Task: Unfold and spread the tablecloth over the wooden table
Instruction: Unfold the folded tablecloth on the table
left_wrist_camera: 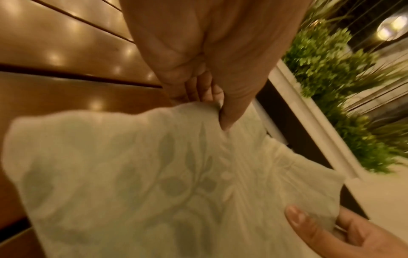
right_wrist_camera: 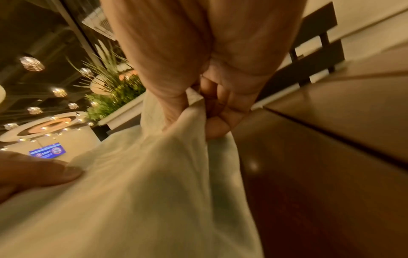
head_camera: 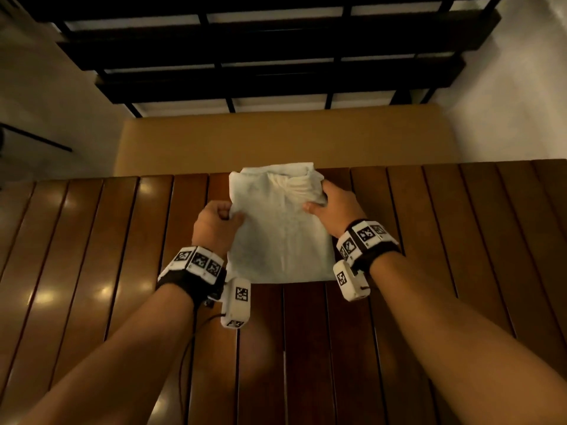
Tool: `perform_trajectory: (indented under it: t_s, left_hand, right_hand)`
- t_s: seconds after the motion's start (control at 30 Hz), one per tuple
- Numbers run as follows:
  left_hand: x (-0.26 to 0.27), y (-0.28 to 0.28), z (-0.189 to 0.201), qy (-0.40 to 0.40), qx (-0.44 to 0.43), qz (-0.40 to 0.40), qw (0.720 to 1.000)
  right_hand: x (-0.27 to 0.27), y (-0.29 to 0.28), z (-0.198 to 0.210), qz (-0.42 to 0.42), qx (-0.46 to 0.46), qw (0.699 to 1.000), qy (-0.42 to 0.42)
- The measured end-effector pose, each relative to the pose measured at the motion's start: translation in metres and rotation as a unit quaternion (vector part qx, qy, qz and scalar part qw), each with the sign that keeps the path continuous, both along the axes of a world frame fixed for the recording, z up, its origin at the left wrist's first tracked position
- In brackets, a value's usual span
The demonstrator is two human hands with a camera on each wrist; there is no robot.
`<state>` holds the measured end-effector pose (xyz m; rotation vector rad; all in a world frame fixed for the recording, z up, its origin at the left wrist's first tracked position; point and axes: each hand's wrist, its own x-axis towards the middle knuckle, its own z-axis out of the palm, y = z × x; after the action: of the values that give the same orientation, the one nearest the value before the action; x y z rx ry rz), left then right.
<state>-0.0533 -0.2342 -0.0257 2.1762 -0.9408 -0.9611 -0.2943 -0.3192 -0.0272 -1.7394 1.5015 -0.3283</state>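
Note:
A folded white tablecloth (head_camera: 279,231) with a faint leaf pattern lies on the slatted wooden table (head_camera: 92,240), near its far edge. My left hand (head_camera: 219,220) pinches the top layer at the cloth's left edge, thumb against curled fingers (left_wrist_camera: 212,90). My right hand (head_camera: 331,200) grips a bunched fold at the upper right of the cloth (right_wrist_camera: 154,174), with the thumb on top. The top layer is lifted and wrinkled toward the right hand. In the left wrist view the tablecloth (left_wrist_camera: 143,174) fills the lower half.
A tan cushioned bench (head_camera: 285,139) runs along the table's far side, with dark slatted backrest (head_camera: 260,56) behind it. Green plants in a white planter (left_wrist_camera: 331,73) stand beyond. Bare table planks stretch left, right and toward me.

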Motion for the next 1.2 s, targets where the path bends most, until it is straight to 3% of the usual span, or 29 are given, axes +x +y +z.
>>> perform_trajectory:
  t_s: [0.13,0.23,0.33,0.4,0.5,0.63,0.77,0.87,0.97,1.1,1.2]
  left_hand:
    - [0.002,0.041,0.050,0.111,-0.044,-0.076,0.990]
    - [0.004,0.094,0.081,0.148,-0.062,-0.159,0.974]
    - [0.008,0.153,0.089,0.149,-0.097,-0.229,0.957]
    - [0.010,0.187,0.076,0.115,-0.122,-0.308,0.937]
    - [0.006,0.231,0.031,-0.039,-0.104,-0.463,0.879]
    - [-0.004,0.280,-0.011,-0.108,-0.009,-0.541,0.834]
    - [-0.011,0.272,0.002,-0.098,-0.035,-0.511,0.853]
    - [-0.024,0.230,0.021,-0.092,-0.032,-0.484,0.870]
    - [-0.049,0.170,0.040,-0.099,-0.025,-0.427,0.898]
    - [-0.090,0.086,0.047,-0.123,0.030,-0.318,0.939]
    - [-0.115,0.035,0.039,-0.151,0.087,-0.276,0.945]
  right_hand:
    - [-0.010,0.043,0.052,0.004,-0.041,0.999,-0.013]
    - [-0.023,0.110,0.091,0.007,-0.053,0.997,-0.060]
    - [-0.043,0.187,0.110,0.000,-0.074,0.994,-0.080]
    - [-0.055,0.236,0.105,0.007,-0.070,0.997,-0.038]
    - [-0.069,0.299,0.071,0.018,-0.037,0.997,0.069]
    - [-0.082,0.352,0.021,0.018,0.085,0.980,0.178]
    - [-0.081,0.362,0.018,-0.069,0.073,0.982,0.158]
    - [-0.070,0.353,0.032,-0.125,0.055,0.986,0.098]
    - [-0.053,0.338,0.040,-0.175,0.105,0.978,0.037]
    - [-0.033,0.316,0.027,-0.170,0.161,0.971,0.051]
    - [-0.029,0.304,0.015,-0.175,0.162,0.967,0.083]
